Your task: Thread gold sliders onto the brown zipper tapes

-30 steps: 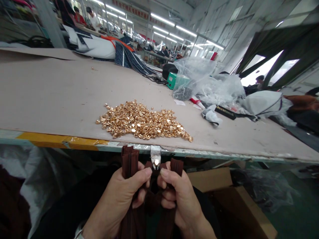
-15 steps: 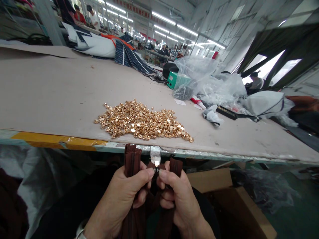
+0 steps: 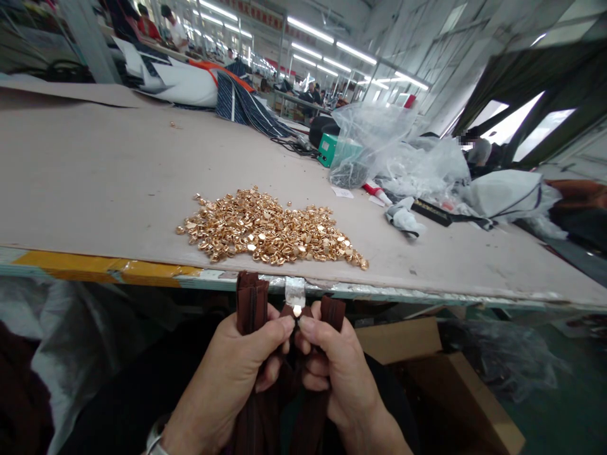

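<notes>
— Both left hand (image 3: 241, 363) and right hand (image 3: 339, 363) pinch brown tapes (image 3: 251, 306) tight by the gold piece (image 3: 297, 311), beside the bench (image 3: 118, 196). Risk?
— Uneven pull could skew the tapes, then jam them at the piece.

The brown zipper tape (image 3: 253, 304) runs off the bottom edge, partly hidden by the left hand (image 3: 239, 357).

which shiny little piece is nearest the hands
The lone piece by the thumb tips of the left hand and right hand, below the table edge; the others lie up on the tabletop.
</notes>
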The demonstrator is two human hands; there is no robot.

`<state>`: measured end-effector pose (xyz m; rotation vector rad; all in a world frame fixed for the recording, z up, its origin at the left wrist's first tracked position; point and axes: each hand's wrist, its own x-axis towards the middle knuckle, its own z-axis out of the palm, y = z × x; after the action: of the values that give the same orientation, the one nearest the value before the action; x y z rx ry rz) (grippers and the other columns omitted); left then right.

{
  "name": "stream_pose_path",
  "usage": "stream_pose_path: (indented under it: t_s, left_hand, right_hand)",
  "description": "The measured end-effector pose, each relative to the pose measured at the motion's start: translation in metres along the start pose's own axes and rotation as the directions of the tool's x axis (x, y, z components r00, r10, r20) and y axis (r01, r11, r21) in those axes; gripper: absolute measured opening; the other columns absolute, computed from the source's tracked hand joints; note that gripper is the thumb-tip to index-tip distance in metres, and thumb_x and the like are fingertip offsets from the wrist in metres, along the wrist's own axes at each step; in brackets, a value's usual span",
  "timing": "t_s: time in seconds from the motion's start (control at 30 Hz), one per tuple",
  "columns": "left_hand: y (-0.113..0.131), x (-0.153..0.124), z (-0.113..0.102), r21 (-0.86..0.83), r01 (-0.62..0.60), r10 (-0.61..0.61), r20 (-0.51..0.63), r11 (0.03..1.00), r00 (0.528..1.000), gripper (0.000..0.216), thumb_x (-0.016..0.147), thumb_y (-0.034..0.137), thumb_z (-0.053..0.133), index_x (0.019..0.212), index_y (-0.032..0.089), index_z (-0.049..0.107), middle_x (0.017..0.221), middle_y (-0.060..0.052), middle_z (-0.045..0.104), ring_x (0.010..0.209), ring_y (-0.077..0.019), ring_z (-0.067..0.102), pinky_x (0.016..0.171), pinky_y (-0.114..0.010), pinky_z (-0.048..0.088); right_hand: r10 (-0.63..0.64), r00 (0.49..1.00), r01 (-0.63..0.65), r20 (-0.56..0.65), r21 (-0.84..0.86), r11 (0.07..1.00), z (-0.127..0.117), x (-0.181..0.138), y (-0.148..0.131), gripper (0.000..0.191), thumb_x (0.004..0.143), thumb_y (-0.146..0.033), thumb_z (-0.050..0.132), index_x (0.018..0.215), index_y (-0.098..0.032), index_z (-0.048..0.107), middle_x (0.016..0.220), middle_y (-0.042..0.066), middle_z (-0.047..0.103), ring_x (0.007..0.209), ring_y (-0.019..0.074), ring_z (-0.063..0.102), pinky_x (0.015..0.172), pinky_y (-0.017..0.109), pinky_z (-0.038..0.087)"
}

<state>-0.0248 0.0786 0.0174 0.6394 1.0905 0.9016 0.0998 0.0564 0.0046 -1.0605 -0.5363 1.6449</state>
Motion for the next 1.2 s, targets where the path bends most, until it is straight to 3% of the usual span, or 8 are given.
stream_pose_path:
  t_s: [0.23, 0.5, 0.7, 0.8, 0.93, 1.0, 1.1, 1.2]
  left_hand:
    - [-0.003, 0.001, 0.001, 0.012, -0.031, 0.03, 0.009, 0.999, 0.999, 0.029, 0.062, 0.037, 0.074, 0.058, 0.016, 0.054, 0.044, 0.005, 0.051, 0.031, -0.0039, 0.036, 0.032, -0.015, 0.025]
    - [-0.001, 0.004, 0.001, 0.083, -0.108, 0.107, 0.021, 0.991, 0.994, 0.027, 0.066, 0.037, 0.074, 0.061, 0.015, 0.058, 0.054, 0.002, 0.059, 0.038, -0.0043, 0.04, 0.036, -0.015, 0.03]
    - [0.001, -0.003, 0.003, 0.129, -0.106, 0.114, -0.06, 0.986, 0.992, 0.028, 0.067, 0.04, 0.073, 0.064, 0.016, 0.057, 0.041, 0.008, 0.042, 0.039, -0.0047, 0.033, 0.038, -0.015, 0.024]
    - [-0.001, -0.006, 0.002, 0.103, -0.096, 0.101, -0.046, 0.99, 0.994, 0.031, 0.067, 0.042, 0.073, 0.065, 0.017, 0.056, 0.041, 0.009, 0.041, 0.039, -0.0045, 0.031, 0.038, -0.015, 0.023]
    - [-0.007, -0.003, -0.004, 0.192, -0.119, 0.113, 0.042, 0.974, 0.993, 0.035, 0.073, 0.048, 0.066, 0.063, 0.016, 0.057, 0.039, 0.008, 0.041, 0.036, -0.0051, 0.032, 0.037, -0.016, 0.024]
    - [-0.009, 0.0, -0.006, 0.251, -0.166, 0.153, 0.069, 0.954, 0.986, 0.036, 0.075, 0.049, 0.064, 0.062, 0.016, 0.057, 0.037, 0.007, 0.041, 0.035, -0.0056, 0.034, 0.037, -0.016, 0.026]
    - [-0.012, 0.002, -0.004, 0.224, -0.166, 0.159, 0.05, 0.96, 0.986, 0.036, 0.076, 0.051, 0.062, 0.064, 0.018, 0.055, 0.036, 0.008, 0.042, 0.035, -0.006, 0.035, 0.037, -0.016, 0.026]
    - [-0.012, 0.005, 0.001, 0.116, -0.083, 0.084, 0.004, 0.99, 0.996, 0.038, 0.074, 0.055, 0.063, 0.067, 0.019, 0.053, 0.035, 0.009, 0.04, 0.033, -0.0054, 0.031, 0.035, -0.016, 0.023]
  right_hand:
    - [-0.01, 1.0, 0.01, -0.004, 0.008, 1.0, 0.001, 0.001, 0.001, 0.03, 0.072, -0.031, 0.072, 0.07, -0.018, 0.044, 0.055, -0.008, 0.053, 0.035, -0.0013, 0.02, 0.03, 0.008, 0.016]
    - [-0.117, 0.993, 0.117, 0.012, -0.023, 0.993, 0.002, 0.004, 0.002, 0.031, 0.075, -0.036, 0.072, 0.07, -0.017, 0.048, 0.058, -0.007, 0.055, 0.034, -0.0011, 0.021, 0.03, 0.011, 0.018]
    - [-0.164, 0.987, 0.158, -0.003, -0.234, 0.959, -0.003, 0.002, -0.006, 0.036, 0.075, -0.046, 0.071, 0.069, -0.017, 0.05, 0.044, -0.011, 0.037, 0.035, 0.0011, 0.022, 0.033, 0.013, 0.017]
    - [-0.256, 0.966, 0.231, -0.022, -0.365, 0.902, -0.005, 0.004, -0.009, 0.035, 0.076, -0.047, 0.069, 0.07, -0.017, 0.053, 0.049, -0.008, 0.044, 0.038, 0.0031, 0.03, 0.035, 0.015, 0.022]
    - [-0.364, 0.931, 0.304, 0.004, -0.56, 0.771, -0.001, 0.005, -0.013, 0.03, 0.081, -0.041, 0.065, 0.069, -0.016, 0.054, 0.053, -0.005, 0.051, 0.046, 0.0068, 0.04, 0.042, 0.018, 0.031]
    - [-0.451, 0.892, 0.355, 0.03, -0.665, 0.657, 0.002, 0.005, -0.015, 0.028, 0.084, -0.038, 0.06, 0.068, -0.016, 0.054, 0.055, -0.005, 0.05, 0.049, 0.0084, 0.043, 0.047, 0.02, 0.035]
    - [-0.595, 0.797, 0.394, 0.102, -0.835, 0.384, 0.008, 0.009, -0.019, 0.023, 0.087, -0.032, 0.055, 0.07, -0.018, 0.051, 0.06, -0.003, 0.053, 0.055, 0.0115, 0.047, 0.054, 0.023, 0.037]
    - [-0.716, 0.677, 0.325, 0.171, -0.942, 0.083, 0.014, 0.019, -0.028, 0.021, 0.087, -0.028, 0.053, 0.069, -0.02, 0.046, 0.063, -0.002, 0.053, 0.059, 0.0144, 0.049, 0.057, 0.026, 0.034]
